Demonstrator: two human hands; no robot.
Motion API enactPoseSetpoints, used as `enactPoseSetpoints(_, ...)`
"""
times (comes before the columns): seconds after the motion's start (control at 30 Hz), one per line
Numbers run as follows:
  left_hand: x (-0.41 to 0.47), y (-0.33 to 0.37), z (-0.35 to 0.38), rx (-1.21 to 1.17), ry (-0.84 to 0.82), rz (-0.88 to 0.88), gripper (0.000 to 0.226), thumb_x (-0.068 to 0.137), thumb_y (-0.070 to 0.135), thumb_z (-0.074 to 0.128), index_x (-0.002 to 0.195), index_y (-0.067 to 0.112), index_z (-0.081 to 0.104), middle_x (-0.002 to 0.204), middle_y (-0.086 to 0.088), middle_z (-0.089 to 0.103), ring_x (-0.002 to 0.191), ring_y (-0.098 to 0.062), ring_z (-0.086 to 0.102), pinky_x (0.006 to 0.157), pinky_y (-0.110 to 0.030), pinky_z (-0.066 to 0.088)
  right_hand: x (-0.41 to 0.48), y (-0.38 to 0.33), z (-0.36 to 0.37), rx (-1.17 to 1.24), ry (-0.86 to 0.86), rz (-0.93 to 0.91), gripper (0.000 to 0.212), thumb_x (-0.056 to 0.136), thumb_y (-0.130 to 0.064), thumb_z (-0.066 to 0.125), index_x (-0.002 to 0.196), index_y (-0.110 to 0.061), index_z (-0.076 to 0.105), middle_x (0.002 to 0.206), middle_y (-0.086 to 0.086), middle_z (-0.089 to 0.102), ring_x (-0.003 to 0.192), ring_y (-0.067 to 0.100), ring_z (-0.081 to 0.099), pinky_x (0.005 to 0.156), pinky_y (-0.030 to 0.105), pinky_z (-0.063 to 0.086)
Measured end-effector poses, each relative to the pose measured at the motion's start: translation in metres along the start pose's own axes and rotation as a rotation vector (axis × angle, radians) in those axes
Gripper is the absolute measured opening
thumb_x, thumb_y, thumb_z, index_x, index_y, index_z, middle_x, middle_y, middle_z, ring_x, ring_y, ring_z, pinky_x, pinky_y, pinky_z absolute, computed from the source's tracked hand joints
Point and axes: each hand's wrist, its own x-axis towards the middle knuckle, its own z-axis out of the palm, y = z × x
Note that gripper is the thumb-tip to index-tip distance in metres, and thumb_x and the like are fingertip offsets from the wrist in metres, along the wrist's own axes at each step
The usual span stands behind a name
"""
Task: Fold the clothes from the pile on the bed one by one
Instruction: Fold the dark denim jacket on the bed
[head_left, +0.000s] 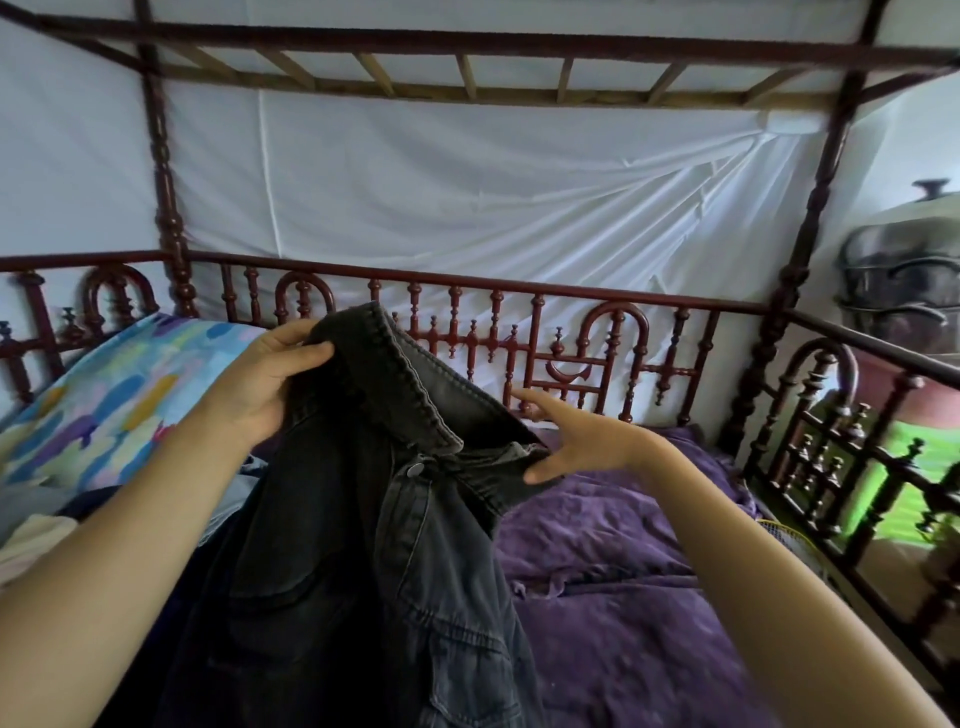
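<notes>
Purple bed (649, 571) below, I hold the jacket (363, 545) up over it by the collar. My left hand (260, 384) has its fingers (311, 355) curled round 1 end. My right hand (566, 441) pinches the other, index straight. That pinch looks light, so the heavy denim could slip and crumple onto the pile (31, 535).

A purple blanket (623, 571) covers the bed (519, 289), with a multicoloured pillow (104, 395) and clothes pile (31, 525) left.
</notes>
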Motion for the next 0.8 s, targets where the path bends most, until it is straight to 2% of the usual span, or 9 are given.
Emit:
enactPoseSetpoints(0.07, 0.003, 0.001, 0.005, 0.015, 0.006, -0.015, 0.025, 0.068, 0.008, 0.057, 0.069, 0.024, 0.076, 0.072, 0.005, 0.072, 0.069, -0.009, 0.069, 0.064, -0.019, 0.056, -0.006, 0.004, -0.001, -0.117, -0.087, 0.027, 0.062, 0.081, -0.015, 0.071, 0.136, -0.013, 0.044, 0.134, 0.003, 0.051, 0.119, 0.018, 0.050, 0.101, 0.032, 0.039)
enactPoseSetpoints(0.13, 0.005, 0.004, 0.011, 0.094, 0.065, -0.036, 0.024, 0.071, 0.006, 0.061, 0.069, 0.024, 0.076, 0.071, 0.005, 0.072, 0.070, -0.010, 0.069, 0.065, -0.022, 0.056, -0.014, 0.001, -0.008, -0.173, -0.045, 0.063, 0.023, 0.086, -0.016, 0.064, 0.106, -0.004, 0.064, 0.106, 0.014, 0.065, 0.095, 0.025, 0.060, 0.087, 0.032, 0.046)
enactPoseSetpoints(0.27, 0.011, 0.002, 0.030, 0.293, 0.245, 0.050, 0.020, 0.078, 0.006, 0.069, 0.074, 0.025, 0.072, 0.076, 0.005, 0.071, 0.083, -0.017, 0.065, 0.078, -0.029, 0.050, -0.040, -0.019, -0.047, -0.189, 0.557, 0.124, 0.014, 0.081, -0.026, 0.070, 0.074, -0.015, 0.065, 0.066, -0.003, 0.057, 0.063, 0.013, 0.054, 0.054, 0.014, 0.039)
enactPoseSetpoints(0.37, 0.024, 0.016, 0.047, 0.332, 0.325, 0.294, 0.020, 0.076, 0.010, 0.072, 0.075, 0.030, 0.069, 0.076, 0.008, 0.067, 0.078, -0.012, 0.062, 0.080, -0.027, 0.050, -0.054, -0.042, -0.071, -0.114, 1.079, 0.047, 0.013, 0.073, -0.026, 0.077, 0.080, -0.017, 0.073, 0.067, -0.007, 0.052, 0.073, 0.014, 0.052, 0.059, 0.024, 0.034)
enactPoseSetpoints(0.47, 0.045, 0.029, 0.057, 0.514, 0.377, 0.468, 0.023, 0.072, 0.024, 0.073, 0.068, 0.045, 0.065, 0.060, 0.025, 0.060, 0.059, 0.009, 0.053, 0.064, -0.008, 0.044, -0.054, -0.047, -0.087, -0.167, 1.359, 0.018, 0.021, 0.072, -0.033, 0.077, 0.087, -0.019, 0.073, 0.089, -0.003, 0.042, 0.100, 0.024, 0.041, 0.071, 0.017, 0.025)
enactPoseSetpoints(0.57, 0.069, 0.009, 0.059, 0.738, 0.397, 0.450, 0.010, 0.080, 0.021, 0.071, 0.079, 0.027, 0.063, 0.067, 0.012, 0.061, 0.065, 0.004, 0.057, 0.066, -0.024, 0.048, -0.041, -0.030, -0.084, -0.241, 1.318, 0.193, 0.032, 0.076, -0.039, 0.072, 0.099, -0.016, 0.073, 0.092, 0.007, 0.044, 0.110, 0.031, 0.041, 0.077, 0.026, 0.030)
enactPoseSetpoints(0.63, 0.084, -0.020, 0.055, 0.952, 0.419, 0.338, 0.016, 0.084, 0.026, 0.068, 0.094, 0.014, 0.064, 0.083, -0.007, 0.062, 0.087, -0.026, 0.062, 0.073, -0.037, 0.046, -0.024, -0.011, -0.074, -0.295, 1.212, 0.313, 0.029, 0.078, -0.042, 0.069, 0.092, -0.018, 0.073, 0.089, 0.009, 0.057, 0.102, 0.033, 0.050, 0.069, 0.031, 0.037)
enactPoseSetpoints(0.73, 0.115, -0.064, 0.053, 1.207, 0.460, 0.223, 0.023, 0.087, 0.032, 0.062, 0.103, 0.014, 0.062, 0.096, -0.014, 0.065, 0.097, -0.037, 0.058, 0.068, -0.038, 0.040, 0.015, 0.019, -0.070, -0.200, 1.018, 0.487, 0.026, 0.077, -0.041, 0.068, 0.068, -0.017, 0.064, 0.060, -0.002, 0.051, 0.076, 0.029, 0.059, 0.053, 0.025, 0.032)
enactPoseSetpoints(0.8, 0.149, -0.086, 0.057, 1.333, 0.477, 0.209, 0.024, 0.090, 0.031, 0.058, 0.106, 0.013, 0.061, 0.098, -0.019, 0.065, 0.101, -0.042, 0.055, 0.066, -0.037, 0.035, 0.052, 0.039, -0.078, -0.073, 0.975, 0.553, 0.023, 0.079, -0.035, 0.067, 0.070, -0.014, 0.063, 0.062, -0.001, 0.053, 0.072, 0.028, 0.059, 0.054, 0.025, 0.035)
